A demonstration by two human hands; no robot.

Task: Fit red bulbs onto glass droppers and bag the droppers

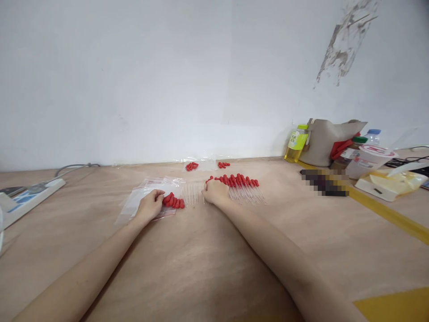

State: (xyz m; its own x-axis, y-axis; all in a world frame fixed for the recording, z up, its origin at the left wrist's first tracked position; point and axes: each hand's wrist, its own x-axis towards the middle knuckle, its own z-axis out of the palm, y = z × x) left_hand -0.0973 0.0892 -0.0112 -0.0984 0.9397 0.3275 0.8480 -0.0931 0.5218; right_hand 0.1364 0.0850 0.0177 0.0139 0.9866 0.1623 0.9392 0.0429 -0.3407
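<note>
My left hand (pixel 151 205) rests over flat clear zip bags (pixel 137 197), its fingers curled against the near-left end of a small heap of red rubber bulbs (pixel 174 202). Thumb and forefinger seem to pinch a bulb there. To the right of the heap, several bare thin glass tubes (pixel 192 194) lie side by side. My right hand (pixel 216 192) is closed at the left end of a row of glass droppers (pixel 246 190) with red bulbs on their far ends. What its fingers hold is hidden; some red bulbs show just beyond the knuckles.
Two small groups of red bulbs (pixel 192 166) lie on clear plastic near the wall. On the left is a white power strip (pixel 33 199) with a cable. At right stand a yellow-capped bottle (pixel 296 143), a grey bag (pixel 321 141), a lidded cup (pixel 368 163) and a tissue pack (pixel 390 183).
</note>
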